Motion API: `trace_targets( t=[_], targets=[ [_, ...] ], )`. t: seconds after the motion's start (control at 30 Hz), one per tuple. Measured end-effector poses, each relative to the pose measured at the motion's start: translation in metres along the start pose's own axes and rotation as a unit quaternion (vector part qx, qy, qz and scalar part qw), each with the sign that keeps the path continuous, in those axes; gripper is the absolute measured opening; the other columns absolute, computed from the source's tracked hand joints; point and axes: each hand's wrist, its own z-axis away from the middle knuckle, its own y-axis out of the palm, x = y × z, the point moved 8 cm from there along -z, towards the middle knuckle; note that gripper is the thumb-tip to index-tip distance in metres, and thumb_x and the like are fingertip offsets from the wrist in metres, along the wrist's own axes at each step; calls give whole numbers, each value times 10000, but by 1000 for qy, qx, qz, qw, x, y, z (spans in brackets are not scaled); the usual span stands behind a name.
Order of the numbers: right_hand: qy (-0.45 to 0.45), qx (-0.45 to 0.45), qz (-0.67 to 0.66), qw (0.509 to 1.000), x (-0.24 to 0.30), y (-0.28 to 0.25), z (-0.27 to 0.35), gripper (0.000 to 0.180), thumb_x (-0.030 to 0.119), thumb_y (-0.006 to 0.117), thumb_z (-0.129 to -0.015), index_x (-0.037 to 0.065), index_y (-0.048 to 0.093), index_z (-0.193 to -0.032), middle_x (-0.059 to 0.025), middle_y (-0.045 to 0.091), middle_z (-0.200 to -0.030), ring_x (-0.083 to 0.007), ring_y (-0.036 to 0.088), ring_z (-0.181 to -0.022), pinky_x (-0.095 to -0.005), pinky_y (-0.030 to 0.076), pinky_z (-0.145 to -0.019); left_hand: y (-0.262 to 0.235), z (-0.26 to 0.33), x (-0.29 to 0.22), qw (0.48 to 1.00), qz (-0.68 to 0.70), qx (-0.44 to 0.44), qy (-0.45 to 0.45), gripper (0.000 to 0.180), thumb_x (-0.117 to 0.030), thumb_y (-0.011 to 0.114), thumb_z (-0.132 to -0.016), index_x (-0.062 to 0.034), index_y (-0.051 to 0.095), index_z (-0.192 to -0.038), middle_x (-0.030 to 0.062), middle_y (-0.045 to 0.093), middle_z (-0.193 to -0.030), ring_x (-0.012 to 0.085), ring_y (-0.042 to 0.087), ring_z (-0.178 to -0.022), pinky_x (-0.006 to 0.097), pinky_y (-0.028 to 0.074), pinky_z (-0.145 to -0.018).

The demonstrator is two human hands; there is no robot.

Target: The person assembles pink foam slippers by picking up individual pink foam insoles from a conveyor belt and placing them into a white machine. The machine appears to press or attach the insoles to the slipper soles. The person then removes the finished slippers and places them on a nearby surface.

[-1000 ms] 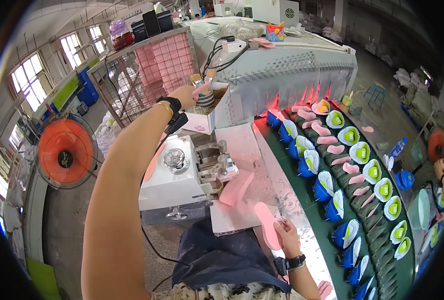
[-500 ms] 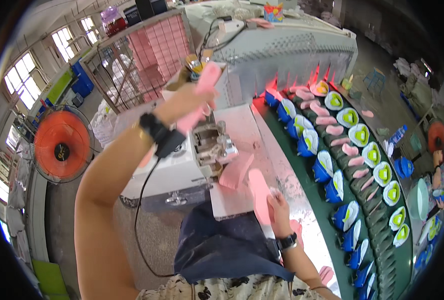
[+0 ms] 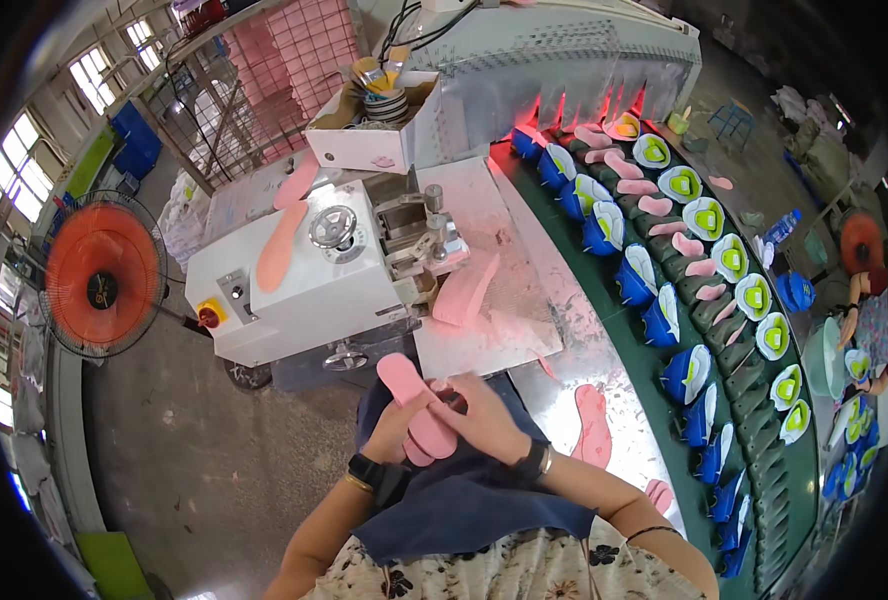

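Close to my lap, my left hand (image 3: 396, 425) is closed around a pair of pink insoles (image 3: 401, 378), one overlapping the other, their rounded ends poking out above and below the fingers. Beside them is my right hand (image 3: 486, 418), its fingers curled in at the insoles' right edge. What the right fingertips pinch is hidden. Ahead of both hands stands a white machine (image 3: 304, 290) with a handwheel and metal rollers. A bent pink sheet piece (image 3: 464, 292) rests by the rollers on a dusty board. A salmon insole (image 3: 282, 247) lies on the machine's top.
On the right, a green conveyor (image 3: 604, 310) carries blue shoe uppers (image 3: 684, 372) and pink insoles. More pink insoles (image 3: 591, 425) lie on the metal table. A white box (image 3: 364, 148) with brushes stands behind the machine; an orange fan (image 3: 104, 275) is at left. Another person (image 3: 874, 330) works far right.
My left arm has come down from over the machine to my lap, bringing its insole. My right hand has moved left to meet it. The insoles are now together.
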Motion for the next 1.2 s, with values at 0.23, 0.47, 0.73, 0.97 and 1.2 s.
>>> trace_targets(
  t=[0.23, 0.47, 0.73, 0.97, 1.2],
  targets=[
    [40, -156, 236, 958, -54, -49, -102, 770, 424, 674, -757, 5, 359, -1321, -300, 480, -1192, -461, 557, -992, -485, 499, -776, -32, 42, 18, 994, 67, 15, -90, 288, -200, 512, -943, -32, 476, -1174, 109, 602, -956, 261, 616, -946, 405, 522, -869],
    [92, -334, 249, 904, -75, -40, -156, 960, 406, 746, -683, -16, 243, -1384, -330, 326, -1372, -485, 445, -1184, -476, 443, -923, -3, 55, 39, 982, 71, 47, -168, 339, -347, 504, -945, -57, 474, -1117, 85, 582, -914, 243, 604, -884, 391, 522, -808],
    [153, -407, 118, 893, -108, -70, -123, 892, 293, 772, -689, -82, 285, -1336, -279, 476, -1258, -417, 517, -1110, -441, 461, -896, 1, 63, 33, 989, 21, 13, -148, 322, -339, 518, -960, -37, 497, -1070, 86, 596, -935, 213, 614, -881, 349, 527, -792],
    [166, -134, -338, 917, -79, -70, -73, 617, 250, 688, -817, -52, 423, -1285, -147, 602, -1129, -243, 606, -1022, -345, 490, -891, 16, 37, -6, 992, -104, 67, -9, 230, -159, 627, -888, -46, 514, -1053, 42, 584, -886, 173, 603, -822, 324, 514, -739],
    [240, 40, -583, 775, -51, -47, 31, 476, 202, 588, -889, -46, 451, -1271, -147, 600, -1176, -233, 617, -1033, -370, 495, -922, 90, 21, -88, 872, -404, -33, 274, 272, -75, 652, -792, -19, 545, -1035, 57, 616, -838, 163, 610, -791, 294, 482, -725]
  ],
)
